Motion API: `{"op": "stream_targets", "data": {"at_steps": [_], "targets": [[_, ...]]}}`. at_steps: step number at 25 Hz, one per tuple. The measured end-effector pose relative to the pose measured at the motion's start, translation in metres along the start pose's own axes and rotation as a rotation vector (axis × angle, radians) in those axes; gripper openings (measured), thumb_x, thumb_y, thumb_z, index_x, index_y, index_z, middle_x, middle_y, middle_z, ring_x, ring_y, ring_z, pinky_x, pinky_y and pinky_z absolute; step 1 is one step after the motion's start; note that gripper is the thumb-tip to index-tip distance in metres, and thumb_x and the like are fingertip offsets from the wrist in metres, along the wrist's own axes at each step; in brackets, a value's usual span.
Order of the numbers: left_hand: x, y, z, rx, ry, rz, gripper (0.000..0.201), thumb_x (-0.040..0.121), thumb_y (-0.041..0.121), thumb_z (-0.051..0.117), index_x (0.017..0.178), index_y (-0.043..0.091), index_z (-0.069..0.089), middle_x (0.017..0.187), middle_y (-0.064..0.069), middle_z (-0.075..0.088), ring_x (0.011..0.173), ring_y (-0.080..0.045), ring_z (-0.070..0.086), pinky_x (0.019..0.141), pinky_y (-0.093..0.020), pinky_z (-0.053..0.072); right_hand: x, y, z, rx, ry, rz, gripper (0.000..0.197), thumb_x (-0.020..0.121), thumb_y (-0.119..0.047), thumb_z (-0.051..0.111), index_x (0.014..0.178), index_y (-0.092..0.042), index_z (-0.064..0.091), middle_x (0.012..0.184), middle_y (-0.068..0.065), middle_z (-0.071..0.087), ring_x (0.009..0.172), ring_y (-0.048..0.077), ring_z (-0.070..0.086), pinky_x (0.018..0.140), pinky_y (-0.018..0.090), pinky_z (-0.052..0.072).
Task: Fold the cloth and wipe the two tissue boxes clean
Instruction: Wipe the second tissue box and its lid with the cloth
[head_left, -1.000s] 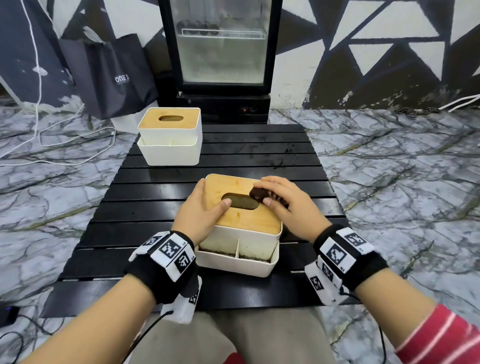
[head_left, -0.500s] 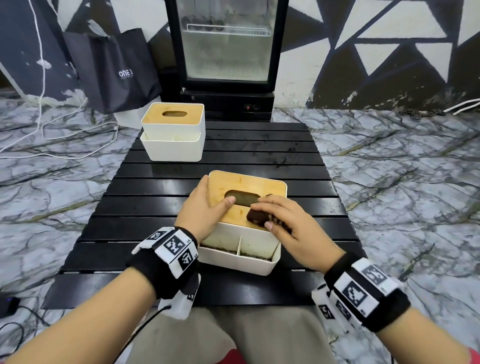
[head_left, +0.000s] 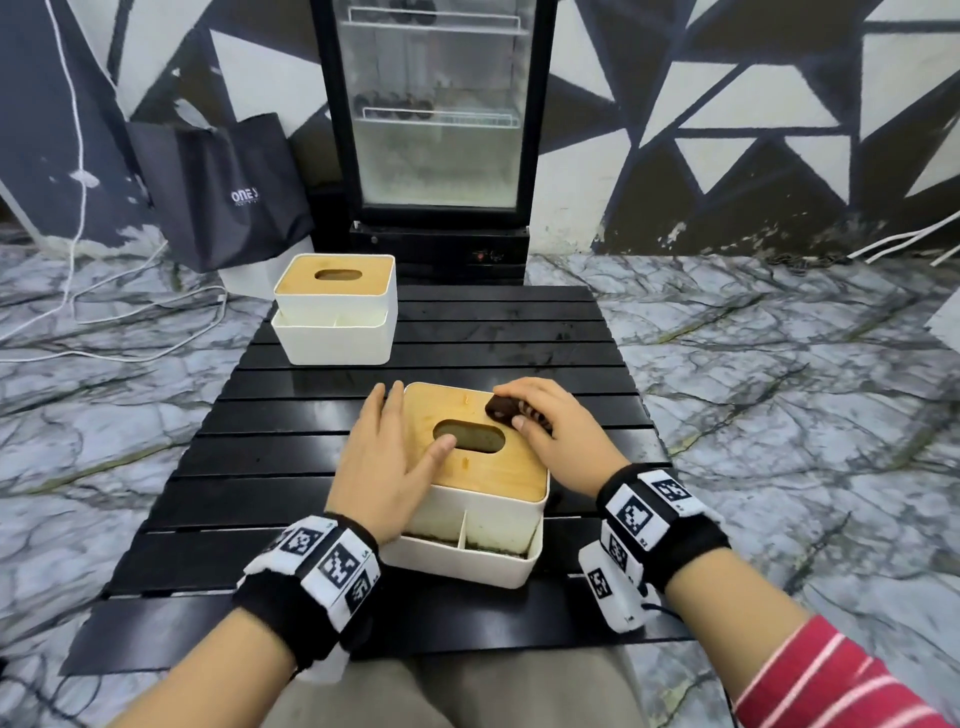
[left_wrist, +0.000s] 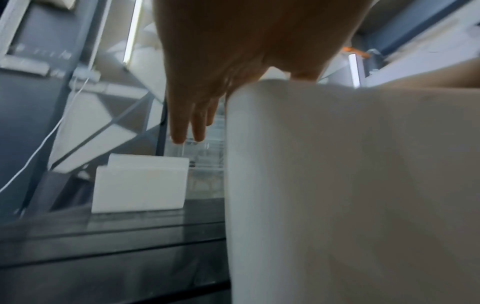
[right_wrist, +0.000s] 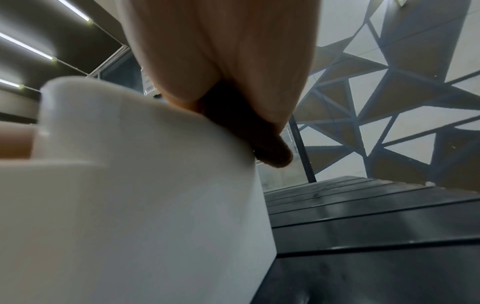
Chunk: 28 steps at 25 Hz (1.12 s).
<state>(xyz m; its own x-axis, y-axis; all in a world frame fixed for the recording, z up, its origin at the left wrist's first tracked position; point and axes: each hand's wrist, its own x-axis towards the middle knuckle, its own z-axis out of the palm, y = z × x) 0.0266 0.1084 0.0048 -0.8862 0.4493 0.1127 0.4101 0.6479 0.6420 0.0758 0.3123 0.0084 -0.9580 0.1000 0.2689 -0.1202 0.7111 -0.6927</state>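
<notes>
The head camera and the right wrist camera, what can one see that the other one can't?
Only the head view shows the left hand steadying the box, the wooden lid with its slot, the far tissue box, the fridge and the black bag. Only the right wrist view shows ceiling lights. Both show the right hand holding the dark cloth on the near tissue box, and the black slatted table.

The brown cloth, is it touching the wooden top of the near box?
Touching. The head view shows the right hand pressing the cloth flat on the wooden lid, with no gap.
</notes>
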Motion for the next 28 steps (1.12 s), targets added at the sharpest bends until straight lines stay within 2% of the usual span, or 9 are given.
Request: {"op": "stream_targets", "data": {"at_steps": [3, 5, 8, 11, 16, 19, 22, 24, 28], "targets": [[-0.013, -0.003, 0.002, 0.132, -0.066, 0.152, 0.119, 0.057, 0.094, 0.007, 0.150, 0.020, 0.004, 0.159, 0.001, 0.002, 0.145, -0.015, 0.005, 0.119, -0.040, 0.009, -0.006, -0.007, 0.007, 0.019, 0.084, 0.040, 0.036, 0.088, -0.004, 0.051, 0.120, -0.019, 0.056, 0.122, -0.001, 0.052, 0.116, 0.016, 0.045, 0.101, 0.020, 0.029], [-0.009, -0.009, -0.001, 0.187, -0.104, 0.164, 0.122, 0.052, 0.096, 0.001, 0.150, 0.024, 0.002, 0.159, 0.005, -0.003, 0.146, -0.013, -0.001, 0.117, -0.043, 0.001, -0.013, -0.012, 0.014, -0.013, 0.148, 0.083, 0.036, 0.088, -0.005, 0.051, 0.120, -0.020, 0.055, 0.121, -0.001, 0.053, 0.114, 0.019, 0.046, 0.102, 0.027, 0.033], [0.004, -0.015, -0.015, 0.149, -0.151, 0.073, 0.097, 0.072, 0.081, 0.033, 0.149, 0.029, 0.008, 0.159, 0.007, -0.003, 0.146, -0.013, -0.002, 0.116, -0.044, -0.004, -0.030, -0.021, 0.017, -0.103, 0.189, 0.153, 0.038, 0.089, -0.009, 0.050, 0.124, -0.022, 0.053, 0.123, -0.002, 0.052, 0.113, 0.023, 0.045, 0.097, 0.025, 0.035], [0.019, -0.023, -0.027, 0.065, -0.086, -0.109, 0.079, 0.082, 0.052, 0.058, 0.148, 0.028, 0.022, 0.158, -0.001, 0.010, 0.144, -0.022, 0.015, 0.116, -0.051, 0.006, -0.053, -0.035, 0.014, -0.112, 0.082, 0.111, 0.038, 0.089, -0.011, 0.052, 0.124, -0.026, 0.053, 0.124, -0.006, 0.050, 0.110, 0.021, 0.044, 0.096, 0.019, 0.031], [0.022, -0.013, -0.027, 0.037, 0.022, -0.116, 0.059, 0.094, 0.039, 0.049, 0.145, 0.016, 0.030, 0.152, -0.007, 0.029, 0.137, -0.023, 0.032, 0.113, -0.039, 0.026, -0.061, -0.052, 0.005, 0.053, -0.042, 0.020, 0.037, 0.086, -0.010, 0.057, 0.118, -0.027, 0.058, 0.115, -0.012, 0.053, 0.110, 0.006, 0.046, 0.093, 0.001, 0.025], [0.015, 0.000, -0.015, -0.021, -0.043, -0.102, 0.054, 0.093, 0.040, 0.048, 0.140, 0.017, 0.034, 0.143, -0.007, 0.042, 0.131, -0.024, 0.040, 0.106, -0.037, 0.033, -0.046, -0.048, 0.007, 0.078, 0.022, 0.014, 0.037, 0.086, -0.009, 0.057, 0.120, -0.025, 0.057, 0.117, -0.011, 0.051, 0.114, 0.007, 0.045, 0.096, 0.006, 0.026], [0.018, 0.001, -0.006, -0.039, -0.093, -0.126, 0.050, 0.088, 0.049, 0.050, 0.128, 0.025, 0.033, 0.125, -0.001, 0.053, 0.113, -0.028, 0.053, 0.096, -0.047, 0.043, -0.039, -0.041, 0.021, -0.060, -0.018, -0.026, 0.037, 0.089, -0.011, 0.053, 0.124, -0.022, 0.054, 0.126, -0.003, 0.050, 0.119, 0.011, 0.039, 0.097, 0.004, 0.016], [0.021, -0.001, -0.004, -0.041, -0.113, -0.140, 0.056, 0.087, 0.051, 0.048, 0.132, 0.027, 0.026, 0.129, 0.001, 0.051, 0.114, -0.027, 0.053, 0.096, -0.049, 0.042, -0.044, -0.040, 0.032, -0.118, 0.027, -0.132, 0.034, 0.089, -0.015, 0.048, 0.122, -0.019, 0.055, 0.123, 0.003, 0.052, 0.117, 0.012, 0.039, 0.099, 0.002, 0.014], [0.023, -0.002, -0.007, -0.048, -0.145, -0.141, 0.066, 0.092, 0.040, 0.050, 0.146, 0.027, 0.014, 0.130, 0.004, 0.048, 0.119, -0.024, 0.050, 0.101, -0.044, 0.038, -0.058, -0.039, 0.044, -0.107, 0.016, -0.256, 0.035, 0.088, -0.023, 0.042, 0.121, -0.026, 0.050, 0.122, -0.001, 0.053, 0.116, 0.009, 0.038, 0.103, 0.019, 0.025]]}}
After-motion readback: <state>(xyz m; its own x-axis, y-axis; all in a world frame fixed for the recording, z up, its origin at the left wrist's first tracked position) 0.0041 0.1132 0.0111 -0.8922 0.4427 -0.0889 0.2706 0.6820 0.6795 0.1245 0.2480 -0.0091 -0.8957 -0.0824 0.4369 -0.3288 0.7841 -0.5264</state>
